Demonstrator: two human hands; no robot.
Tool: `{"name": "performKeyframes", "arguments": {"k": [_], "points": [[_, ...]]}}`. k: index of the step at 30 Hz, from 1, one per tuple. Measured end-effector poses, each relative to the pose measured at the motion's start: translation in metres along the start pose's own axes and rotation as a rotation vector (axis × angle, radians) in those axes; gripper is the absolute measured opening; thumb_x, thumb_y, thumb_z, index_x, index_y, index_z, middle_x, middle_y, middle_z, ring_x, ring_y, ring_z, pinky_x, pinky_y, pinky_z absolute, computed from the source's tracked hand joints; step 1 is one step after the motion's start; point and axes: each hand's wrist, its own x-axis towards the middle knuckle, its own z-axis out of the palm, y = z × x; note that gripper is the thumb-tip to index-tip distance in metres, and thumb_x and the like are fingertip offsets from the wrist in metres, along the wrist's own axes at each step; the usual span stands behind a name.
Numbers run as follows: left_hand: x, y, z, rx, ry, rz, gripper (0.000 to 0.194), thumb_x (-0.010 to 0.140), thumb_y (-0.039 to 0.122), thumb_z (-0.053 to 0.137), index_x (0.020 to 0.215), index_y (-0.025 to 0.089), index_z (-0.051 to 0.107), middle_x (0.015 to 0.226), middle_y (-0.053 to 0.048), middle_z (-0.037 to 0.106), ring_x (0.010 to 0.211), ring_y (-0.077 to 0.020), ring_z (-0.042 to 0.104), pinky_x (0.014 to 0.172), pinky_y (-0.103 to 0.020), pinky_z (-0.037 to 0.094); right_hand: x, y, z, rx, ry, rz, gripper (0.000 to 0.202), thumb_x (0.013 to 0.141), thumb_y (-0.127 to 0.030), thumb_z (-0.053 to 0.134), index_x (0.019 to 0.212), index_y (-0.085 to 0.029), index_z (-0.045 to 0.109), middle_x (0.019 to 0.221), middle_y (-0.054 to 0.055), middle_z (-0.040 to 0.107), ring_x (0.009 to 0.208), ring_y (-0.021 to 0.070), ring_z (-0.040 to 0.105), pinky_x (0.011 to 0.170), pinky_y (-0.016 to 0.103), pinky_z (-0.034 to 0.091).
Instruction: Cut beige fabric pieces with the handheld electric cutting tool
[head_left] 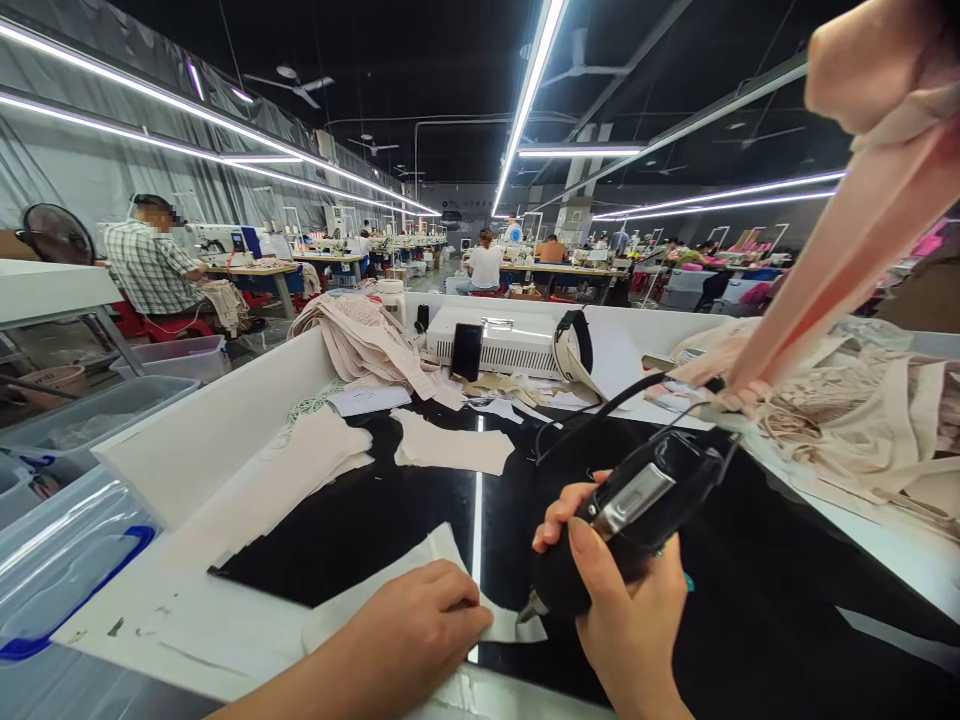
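My right hand (pixel 630 610) is wrapped round a black handheld power tool (pixel 649 500) with a metal plate on its side. The tool's metal tip meets the narrow right end of a white fabric piece (pixel 375 600) on the black tabletop (pixel 315 540). My left hand (pixel 427 630) rests on that fabric, its fingers pressed together near the strip; whether it pinches the cloth is not clear. Another cut piece (pixel 454 445) lies flat farther back. A stack of pale pieces (pixel 307 450) sits at the left.
A pale fabric bundle (pixel 885 170) hangs at the upper right above the tool's cable (pixel 600 410). Behind the tabletop are a phone (pixel 466 351), a white vented box (pixel 517 345) and cloth strips (pixel 367 345). Plastic bins (pixel 67 540) stand left. People sit at sewing tables beyond.
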Motion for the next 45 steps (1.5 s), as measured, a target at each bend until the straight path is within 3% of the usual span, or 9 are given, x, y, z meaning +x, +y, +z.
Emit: {"name": "performKeyframes", "arguments": {"k": [10, 24, 31, 36, 40, 45], "points": [[0.001, 0.001, 0.005, 0.027, 0.048, 0.007, 0.020, 0.099, 0.008, 0.055, 0.109, 0.018, 0.069, 0.096, -0.006, 0.066, 0.089, -0.0197, 0.063, 0.078, -0.027, 0.055, 0.001, 0.009, 0.015, 0.046, -0.010, 0.057, 0.032, 0.087, -0.031, 0.078, 0.111, -0.029, 0.057, 0.085, -0.002, 0.067, 0.061, 0.0156, 0.065, 0.059, 0.034, 0.058], [-0.007, 0.000, 0.011, 0.007, 0.111, -0.092, 0.020, 0.094, 0.013, 0.066, 0.109, 0.025, 0.071, 0.111, -0.008, 0.058, 0.099, -0.0211, 0.060, 0.087, -0.030, 0.055, 0.005, 0.010, 0.026, 0.041, 0.002, 0.072, 0.033, 0.086, -0.032, 0.079, 0.109, -0.028, 0.056, 0.081, -0.003, 0.066, 0.062, 0.0144, 0.063, 0.058, 0.032, 0.058], [-0.006, -0.003, 0.016, 0.012, 0.143, -0.075, 0.017, 0.094, 0.016, 0.068, 0.107, 0.026, 0.072, 0.109, -0.008, 0.059, 0.100, -0.0215, 0.060, 0.087, -0.030, 0.056, 0.008, 0.007, 0.034, 0.131, 0.048, 0.106, 0.037, 0.081, -0.031, 0.084, 0.108, -0.028, 0.058, 0.082, -0.004, 0.065, 0.064, 0.0137, 0.063, 0.057, 0.030, 0.059], [-0.006, -0.003, 0.019, 0.007, 0.162, -0.060, 0.012, 0.097, 0.021, 0.066, 0.106, 0.027, 0.072, 0.107, -0.007, 0.060, 0.097, -0.0215, 0.060, 0.085, -0.031, 0.056, 0.010, 0.013, 0.037, 0.106, 0.002, 0.098, 0.034, 0.084, -0.029, 0.081, 0.110, -0.029, 0.058, 0.083, -0.003, 0.065, 0.063, 0.0135, 0.062, 0.058, 0.031, 0.059], [-0.006, -0.002, 0.015, 0.012, 0.138, -0.074, 0.010, 0.099, 0.022, 0.064, 0.103, 0.025, 0.072, 0.107, -0.007, 0.061, 0.099, -0.0215, 0.061, 0.089, -0.031, 0.054, 0.010, 0.014, 0.035, 0.080, 0.001, 0.106, 0.035, 0.084, -0.032, 0.081, 0.109, -0.028, 0.057, 0.082, -0.004, 0.065, 0.063, 0.0140, 0.062, 0.058, 0.032, 0.058], [-0.002, -0.002, -0.002, -0.072, 0.036, -0.149, 0.017, 0.098, 0.020, 0.068, 0.114, 0.023, 0.069, 0.118, -0.005, 0.064, 0.105, -0.0192, 0.062, 0.092, -0.026, 0.051, 0.018, 0.009, 0.024, -0.077, 0.069, 0.110, 0.043, 0.080, -0.039, 0.084, 0.110, -0.027, 0.056, 0.087, -0.003, 0.068, 0.065, 0.0154, 0.065, 0.068, 0.035, 0.059]]}}
